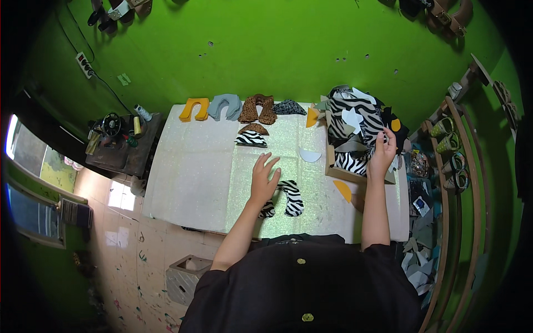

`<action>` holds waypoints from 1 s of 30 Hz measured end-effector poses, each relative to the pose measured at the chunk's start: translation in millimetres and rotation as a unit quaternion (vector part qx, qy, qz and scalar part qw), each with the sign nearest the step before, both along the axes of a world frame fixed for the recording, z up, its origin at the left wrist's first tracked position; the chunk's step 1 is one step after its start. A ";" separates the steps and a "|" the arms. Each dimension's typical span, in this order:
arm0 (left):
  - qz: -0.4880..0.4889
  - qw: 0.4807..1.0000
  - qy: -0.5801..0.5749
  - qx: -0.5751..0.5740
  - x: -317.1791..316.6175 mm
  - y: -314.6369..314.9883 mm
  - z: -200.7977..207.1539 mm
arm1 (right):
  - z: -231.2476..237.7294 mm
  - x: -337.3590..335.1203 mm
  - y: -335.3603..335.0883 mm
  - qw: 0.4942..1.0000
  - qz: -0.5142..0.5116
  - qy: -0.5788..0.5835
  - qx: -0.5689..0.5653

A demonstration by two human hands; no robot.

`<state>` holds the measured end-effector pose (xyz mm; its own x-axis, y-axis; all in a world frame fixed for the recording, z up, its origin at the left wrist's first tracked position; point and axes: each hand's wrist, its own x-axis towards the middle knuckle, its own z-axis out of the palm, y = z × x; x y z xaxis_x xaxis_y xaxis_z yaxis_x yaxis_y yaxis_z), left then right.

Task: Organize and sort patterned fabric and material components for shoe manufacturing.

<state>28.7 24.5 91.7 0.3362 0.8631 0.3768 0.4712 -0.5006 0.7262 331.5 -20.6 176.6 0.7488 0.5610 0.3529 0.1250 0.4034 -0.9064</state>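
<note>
My left hand (264, 180) is over the table with its fingers spread, holding nothing I can see. Just beneath it lies a zebra-striped U-shaped cutout (293, 198), its left arm partly covered by the hand and wrist. My right hand (382, 156) is raised at the right edge of an open cardboard box (355, 176). Thumb and fingers there are bent but apart, with nothing visible between them. Heaped in the box are fabric scraps (350, 114), mostly zebra-striped, with white, grey and black pieces. A white half-round piece (310, 155) lies between the hands.
Along the table's far side sit stacks of yellow (194, 110), grey (226, 106) and leopard-print U-shaped cutouts (258, 109). Half-round zebra pieces (251, 139) lie nearer. A sewing machine (112, 125) stands left; a wooden rack with sandals (444, 127) stands right. Scraps (419, 266) pile beside it.
</note>
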 end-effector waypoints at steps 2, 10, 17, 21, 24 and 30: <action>0.000 0.998 -0.067 -0.012 5.3 -2.3 15.1 | 6.5 -9.1 -7.7 0.998 0.020 0.045 0.035; -0.121 0.875 -0.323 -0.340 1.6 -8.3 19.3 | -44.9 -104.3 -20.6 0.930 0.296 0.217 -0.001; -0.055 0.823 -0.327 -0.461 -38.4 -10.1 -7.3 | -72.9 -127.4 -24.8 0.915 0.337 0.171 -0.143; 0.010 0.896 -0.220 -0.384 -57.9 -13.1 -50.8 | -110.3 -125.1 -34.9 0.896 0.313 0.020 -0.313; 0.080 0.941 -0.035 -0.326 -54.7 -28.1 -49.5 | -139.3 -123.8 -52.6 0.843 0.268 -0.252 -0.392; 0.111 0.958 0.056 -0.260 -52.6 -39.9 -68.0 | -159.7 -130.7 -62.7 0.837 0.236 -0.266 -0.416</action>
<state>-23.9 -15.3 23.7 0.1367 0.9790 -0.1513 0.6135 0.0363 0.7888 200.8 -83.4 16.9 0.2355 0.9674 -0.0936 0.6045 -0.2212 -0.7653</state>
